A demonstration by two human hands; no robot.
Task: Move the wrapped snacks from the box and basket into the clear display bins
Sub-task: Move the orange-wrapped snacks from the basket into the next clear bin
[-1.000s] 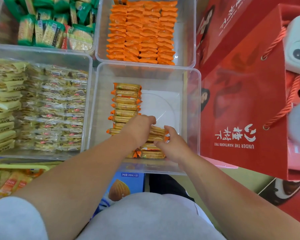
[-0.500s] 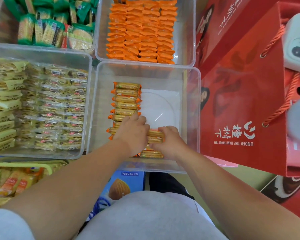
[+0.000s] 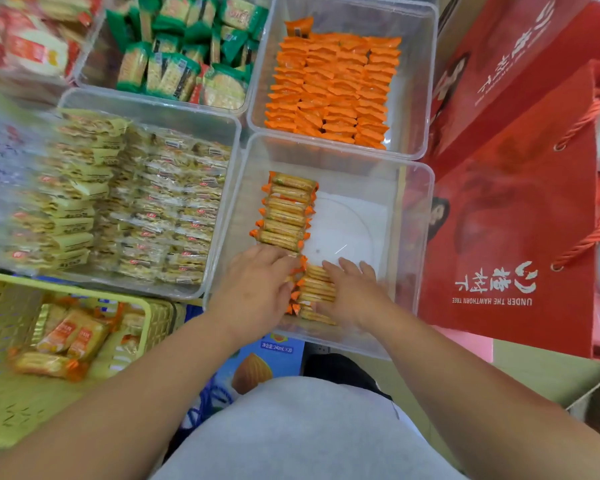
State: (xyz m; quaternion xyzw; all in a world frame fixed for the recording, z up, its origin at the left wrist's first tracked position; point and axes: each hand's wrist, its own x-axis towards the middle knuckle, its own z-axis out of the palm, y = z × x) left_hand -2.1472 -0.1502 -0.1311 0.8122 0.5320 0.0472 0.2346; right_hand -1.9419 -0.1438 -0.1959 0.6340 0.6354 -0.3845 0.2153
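While inside the bin (image 3: 326, 339) by its near edge, left grip (image 3: 257, 285) and right grip (image 3: 354, 296) lie flat on cracker packs (image 3: 317, 284). Both released.

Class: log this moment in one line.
left hand: touches cracker packs | right hand: touches same packs | clear bin: part filled | yellow basket: packs remain

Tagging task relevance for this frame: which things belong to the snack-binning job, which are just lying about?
In the job: left hand and right hand, both on the orange-ended wrapped cracker packs; the part-filled clear plastic bin holding them; the yellow lattice plastic basket with more packs.
Lying about: red paper gift bags with rope handles; blue almond-print carton; clear bin full of orange packets.
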